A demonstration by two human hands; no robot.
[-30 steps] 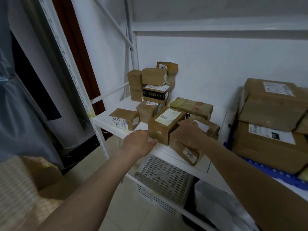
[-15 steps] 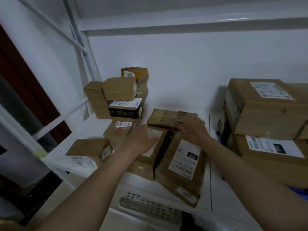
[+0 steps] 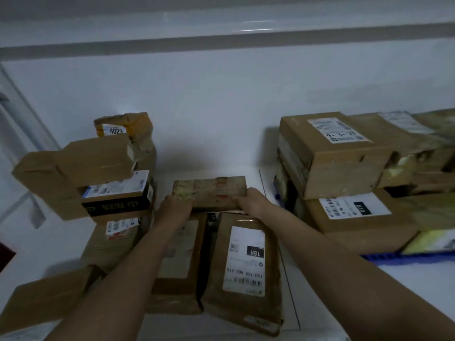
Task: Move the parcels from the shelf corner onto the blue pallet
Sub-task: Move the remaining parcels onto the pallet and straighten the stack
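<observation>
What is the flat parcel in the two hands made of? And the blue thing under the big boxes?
The flat parcel, held at its ends by the left hand and right hand, looks like brown cardboard wrapped in shiny clear tape; light glints off its wrinkled surface. The blue pallet looks like moulded plastic, judging by its even colour and ribbed edge, though only a strip shows.

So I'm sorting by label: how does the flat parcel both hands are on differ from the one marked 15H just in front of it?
The taped flat parcel shows no white label, only tape and red marks; the 15H parcel carries a big white label. The taped flat parcel lies crosswise, the 15H parcel lengthwise toward the camera. The left hand and right hand grip the first; the 15H parcel is untouched. Both are brown.
</observation>
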